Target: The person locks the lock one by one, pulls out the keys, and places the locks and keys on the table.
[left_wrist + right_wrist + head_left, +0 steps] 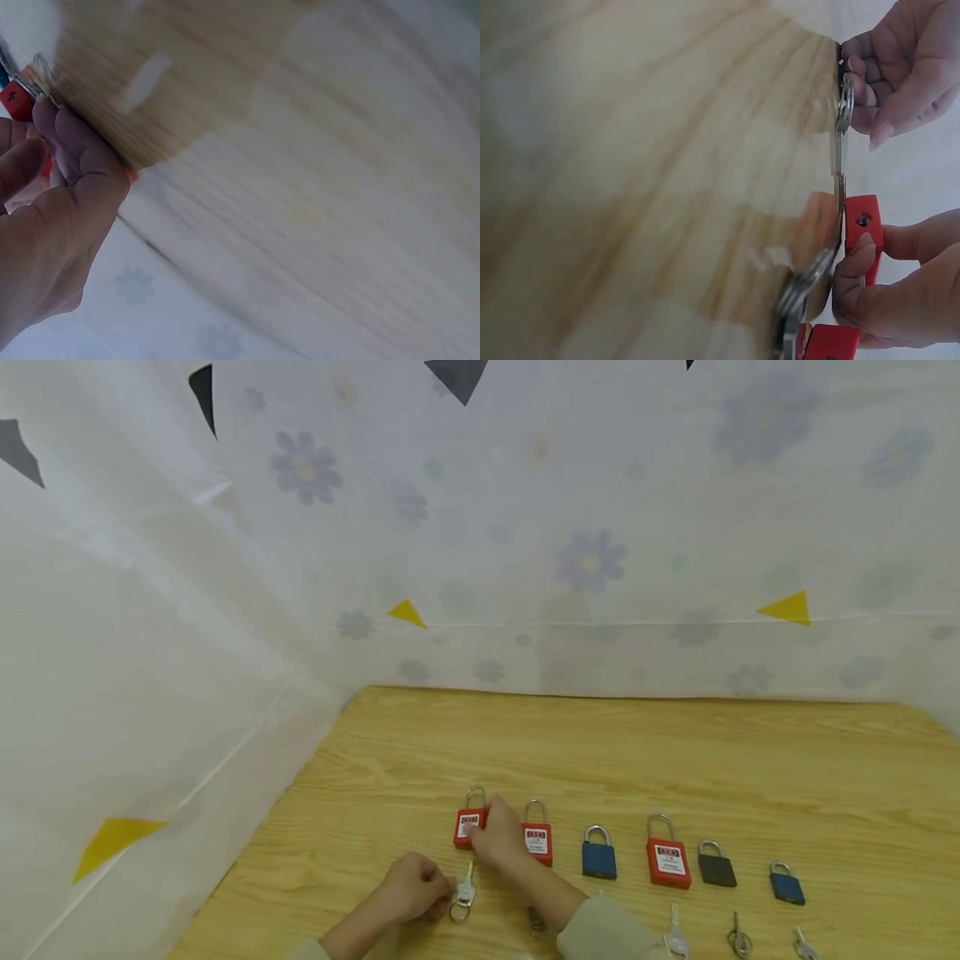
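Observation:
My right hand [502, 837] pinches the leftmost red padlock [468, 820] by its sides, between thumb and fingers; the lock lies on the table with its shackle pointing away. In the right wrist view the keyhole end of this red padlock [863, 217] faces the camera. Just below it lie silver keys on a ring [465, 893]. Beside that ring rests my left hand [414, 887], its fingers loosely bent and their tips close to the ring. The right wrist view shows the left thumb apart from the keys [844, 105].
Rightward in a row lie another red padlock [537, 843], a blue one [599, 858], a third red one [668, 862], a black one [717, 868] and a small blue one [787, 887]. Keys [676, 935] lie in front of them. A flowered curtain [480, 527] hangs behind the table.

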Tool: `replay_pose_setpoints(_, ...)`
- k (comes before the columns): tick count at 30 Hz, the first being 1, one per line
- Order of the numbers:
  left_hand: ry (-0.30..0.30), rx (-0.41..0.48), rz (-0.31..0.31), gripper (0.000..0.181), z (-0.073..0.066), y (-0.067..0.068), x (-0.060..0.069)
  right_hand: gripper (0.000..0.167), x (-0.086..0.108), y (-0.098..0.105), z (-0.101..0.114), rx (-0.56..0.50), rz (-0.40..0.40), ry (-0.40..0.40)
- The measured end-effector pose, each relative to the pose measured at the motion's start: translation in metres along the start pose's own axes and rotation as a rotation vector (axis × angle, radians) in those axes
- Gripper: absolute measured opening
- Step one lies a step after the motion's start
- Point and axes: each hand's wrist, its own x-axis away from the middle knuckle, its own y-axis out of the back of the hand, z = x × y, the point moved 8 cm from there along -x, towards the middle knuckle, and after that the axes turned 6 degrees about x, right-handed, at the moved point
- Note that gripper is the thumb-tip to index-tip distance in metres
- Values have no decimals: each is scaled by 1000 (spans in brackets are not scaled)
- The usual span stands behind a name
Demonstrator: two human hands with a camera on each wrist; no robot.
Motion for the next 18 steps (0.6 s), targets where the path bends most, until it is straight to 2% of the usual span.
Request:
replay_pose_setpoints(5, 10, 4, -4, 24, -1, -1, 1, 23, 1, 2, 3, 51, -9, 18)
replay_pose_setpoints(13, 3, -3, -8, 25, -3, -1, -1, 30, -3, 4, 4, 113, -75, 26)
replay_pose_setpoints(16, -3, -19, 6, 25, -4, -1, -4, 32, -1, 10, 9, 156, -103, 64)
replay_pose_setpoints(18, -20, -34, 14, 25, -6, -1, -6, 35, 4, 18, 15, 198, -120, 120)
